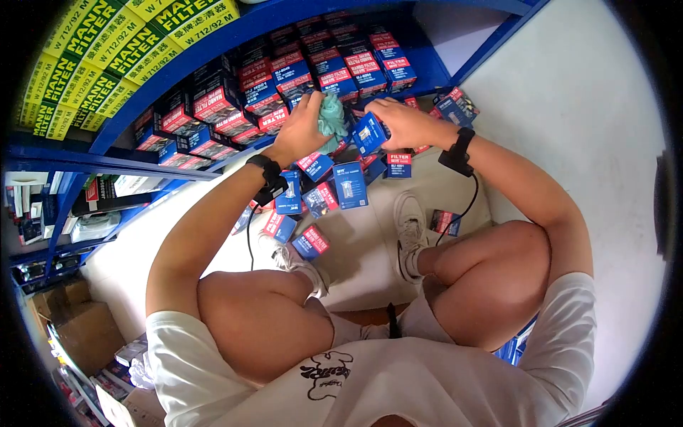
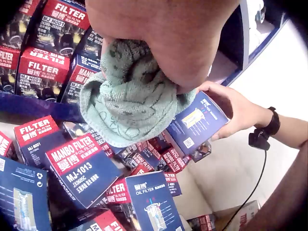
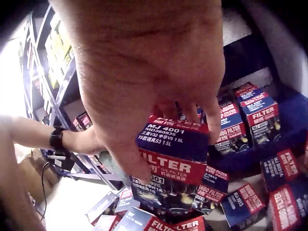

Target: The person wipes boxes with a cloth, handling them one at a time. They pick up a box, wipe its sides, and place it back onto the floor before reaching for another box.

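My left hand [image 1: 300, 129] grips a crumpled pale green cloth [image 1: 332, 117], which bunches out below the fingers in the left wrist view. In my right hand [image 1: 413, 127] is a blue and red oil filter box [image 1: 370, 134], held between thumb and fingers. The right wrist view shows MJ 4001 printed on that box [image 3: 173, 149]. Cloth and box are side by side, and the cloth overlaps the box's edge in the left wrist view. Below both hands lies a loose heap of similar filter boxes, among them one marked MJ-1013 [image 2: 84, 171].
Rows of filter boxes [image 1: 220, 110] fill the blue shelf [image 1: 420, 43] ahead. Yellow-green filter boxes [image 1: 107, 60] stand on the upper shelf at left. Single boxes lie near the shoes [image 1: 409, 235]. A cardboard box [image 1: 89, 334] sits at the lower left; a pale wall [image 1: 583, 128] rises at right.
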Demonstrator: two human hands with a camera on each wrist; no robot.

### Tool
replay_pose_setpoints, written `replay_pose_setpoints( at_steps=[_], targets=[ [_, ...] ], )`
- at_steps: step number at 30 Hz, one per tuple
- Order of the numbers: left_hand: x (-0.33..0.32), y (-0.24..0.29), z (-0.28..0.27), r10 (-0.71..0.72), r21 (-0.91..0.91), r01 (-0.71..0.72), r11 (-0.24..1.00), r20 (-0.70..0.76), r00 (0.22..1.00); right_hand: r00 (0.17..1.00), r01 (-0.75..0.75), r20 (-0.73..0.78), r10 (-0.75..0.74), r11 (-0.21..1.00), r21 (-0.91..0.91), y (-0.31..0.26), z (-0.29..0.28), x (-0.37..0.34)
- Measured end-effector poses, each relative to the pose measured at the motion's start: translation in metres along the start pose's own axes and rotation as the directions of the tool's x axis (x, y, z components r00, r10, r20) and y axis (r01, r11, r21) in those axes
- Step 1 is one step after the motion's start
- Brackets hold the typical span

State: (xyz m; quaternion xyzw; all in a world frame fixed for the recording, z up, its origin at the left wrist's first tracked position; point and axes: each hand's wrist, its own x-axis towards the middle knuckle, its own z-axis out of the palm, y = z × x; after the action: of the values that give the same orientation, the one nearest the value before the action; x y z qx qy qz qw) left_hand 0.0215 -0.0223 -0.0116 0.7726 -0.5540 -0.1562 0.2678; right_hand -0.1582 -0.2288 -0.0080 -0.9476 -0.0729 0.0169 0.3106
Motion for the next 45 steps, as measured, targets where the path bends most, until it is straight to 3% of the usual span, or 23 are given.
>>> replay_pose_setpoints(
  at_steps=[2,10,18,24,34,40,43,45],
  targets=[
    [0.0,-0.004,0.004,0.028,0.008,-0.028,1.0,-0.005,1.0,0.987,-0.159,0.011,0.16,0.985,-0.064,0.005,-0.005,-0.003],
    [-0.001,0.003,0.003,-0.004,0.034,0.001,0.999,0.067,0.998,0.963,-0.199,-0.222,0.154,0.96,-0.197,0.043,-0.013,-0.005],
    [0.0,0.006,0.005,0.002,0.047,-0.006,0.999,0.084,0.996,0.879,-0.458,-0.234,0.415,0.872,-0.174,0.069,-0.017,-0.017],
    [-0.002,0.004,0.005,0.002,0.059,-0.007,0.998,0.085,0.996,0.881,-0.473,-0.198,0.43,0.813,-0.339,0.083,-0.013,-0.021],
    [-0.005,0.001,0.008,-0.009,0.102,-0.001,0.995,0.094,0.996,0.895,-0.445,-0.216,0.39,0.815,-0.371,0.09,-0.013,-0.013],
    [-0.004,0.002,0.006,-0.01,0.088,0.002,0.996,0.094,0.995,0.884,-0.461,-0.143,0.445,0.783,-0.418,0.089,-0.011,-0.006],
    [-0.005,0.001,0.005,-0.005,0.094,-0.005,0.996,0.1,0.995,0.901,-0.43,-0.167,0.399,0.786,-0.443,0.081,-0.011,-0.006],
    [-0.006,0.0,0.005,-0.011,0.09,0.003,0.996,0.096,0.995,0.898,-0.441,-0.292,0.331,0.695,-0.568,0.074,-0.014,-0.007]
  ],
)
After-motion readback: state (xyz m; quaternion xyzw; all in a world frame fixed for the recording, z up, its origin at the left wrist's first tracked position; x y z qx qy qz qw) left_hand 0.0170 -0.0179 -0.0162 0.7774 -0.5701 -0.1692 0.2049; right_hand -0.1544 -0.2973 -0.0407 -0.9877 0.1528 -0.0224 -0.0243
